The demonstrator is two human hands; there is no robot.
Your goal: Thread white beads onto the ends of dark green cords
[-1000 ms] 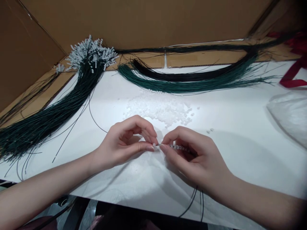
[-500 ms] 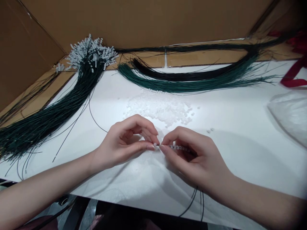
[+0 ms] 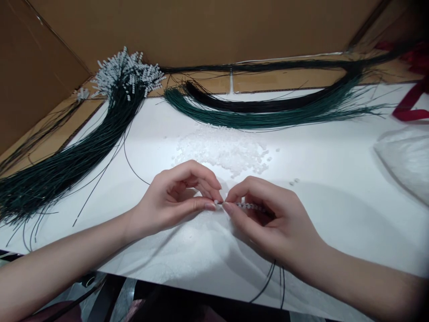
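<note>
My left hand (image 3: 184, 197) is closed in a pinch, its thumb and fingertips on a small white bead (image 3: 216, 203) at the tip of a dark wire. Close beside it, my right hand (image 3: 268, 214) pinches that beaded wire (image 3: 251, 206), whose row of white beads runs back under the curled fingers. Dark wire tails (image 3: 283, 286) hang below the right wrist, over the table's front edge. Just beyond both hands lies a loose heap of small white beads (image 3: 224, 147). The palm of the right hand is hidden.
A thick bundle of green wires (image 3: 83, 147) with white beaded ends (image 3: 127, 76) lies on the left. Green and black wires (image 3: 268, 117) curve along the back. At right are a clear plastic bag (image 3: 407, 156) and red ribbon (image 3: 410, 105). Cardboard walls (image 3: 201, 31) stand behind.
Both hands keep nearly the same place and pinch. A little more dark wire shows between the bead at my left fingertips and my right fingertips.
</note>
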